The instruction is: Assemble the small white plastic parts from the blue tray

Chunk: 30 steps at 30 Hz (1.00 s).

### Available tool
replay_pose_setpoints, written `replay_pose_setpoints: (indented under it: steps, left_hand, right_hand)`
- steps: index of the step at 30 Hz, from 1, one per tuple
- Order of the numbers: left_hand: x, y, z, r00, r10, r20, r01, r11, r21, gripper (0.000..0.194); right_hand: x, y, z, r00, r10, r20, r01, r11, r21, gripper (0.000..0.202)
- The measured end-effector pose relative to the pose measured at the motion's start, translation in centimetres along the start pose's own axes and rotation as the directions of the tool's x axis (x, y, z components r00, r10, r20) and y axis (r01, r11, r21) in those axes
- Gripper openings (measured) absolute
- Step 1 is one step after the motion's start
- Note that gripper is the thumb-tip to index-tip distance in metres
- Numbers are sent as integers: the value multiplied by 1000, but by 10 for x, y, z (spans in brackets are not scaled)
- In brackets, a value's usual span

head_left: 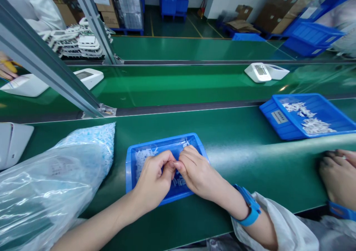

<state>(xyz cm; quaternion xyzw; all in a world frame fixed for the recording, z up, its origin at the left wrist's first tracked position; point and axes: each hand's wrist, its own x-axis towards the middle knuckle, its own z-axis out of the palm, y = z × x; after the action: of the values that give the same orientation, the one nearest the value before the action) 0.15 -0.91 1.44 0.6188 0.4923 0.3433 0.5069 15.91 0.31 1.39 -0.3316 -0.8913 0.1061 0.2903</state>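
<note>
My left hand [155, 177] and my right hand [198, 173] meet over a small blue bin [128, 173], fingertips pinched together. Whatever sits between the fingers is hidden or too small to make out. Small white plastic pieces [143, 156] lie heaped in the bin's left end. More little white pieces [178, 181] show on its floor, below my hands. A blue band [250, 209] circles my right wrist.
A clear bag of pale blue bits [91, 147] lies to the left. A larger blue bin [289, 130] with white parts stands right, near a co-worker's hands [338, 173]. A metal post [55, 62] slants up at left. White devices [258, 72] rest on the belt behind.
</note>
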Motion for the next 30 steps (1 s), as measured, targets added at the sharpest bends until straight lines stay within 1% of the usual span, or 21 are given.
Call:
replay_pose_setpoints:
  steps: [3,6,8,11,13,15,17,19,24,30]
  left_hand:
    - [-1,-1,2,1000,6,-19,-8,996,-86,29]
    - [-2,1,1,998,55,-1,-55,991,-120,29]
    - [-3,3,0,995,95,26,-93,992,-89,27]
    - [-5,5,-2,980,194,48,-197,978,63,24]
    - [-5,5,-1,950,312,35,-312,929,198,26]
    - [-4,4,1,902,431,16,-416,859,299,28]
    - [-4,3,4,860,510,-12,-475,810,343,27]
    - [-4,3,5,839,542,-46,-492,793,359,27]
    - [-5,4,5,831,550,-86,-484,790,375,27]
    - [-7,5,7,831,546,-104,-474,794,380,27]
  right_hand:
    - [0,-2,6,992,-32,-123,30,999,-15,37]
    - [-1,-1,8,971,-5,-240,28,995,92,35]
    - [-3,1,8,959,38,-282,18,981,194,31]
    - [-4,2,6,944,77,-322,19,959,283,28]
    - [-5,2,6,943,90,-320,13,953,304,28]
    - [-5,-1,6,946,97,-308,5,949,314,28]
    - [-4,-4,6,951,100,-294,0,947,321,29]
    - [-4,-6,7,957,96,-274,-3,947,321,29]
    - [-2,-8,7,971,81,-226,-13,958,288,28]
    - [-1,-7,9,973,76,-216,-9,955,296,28]
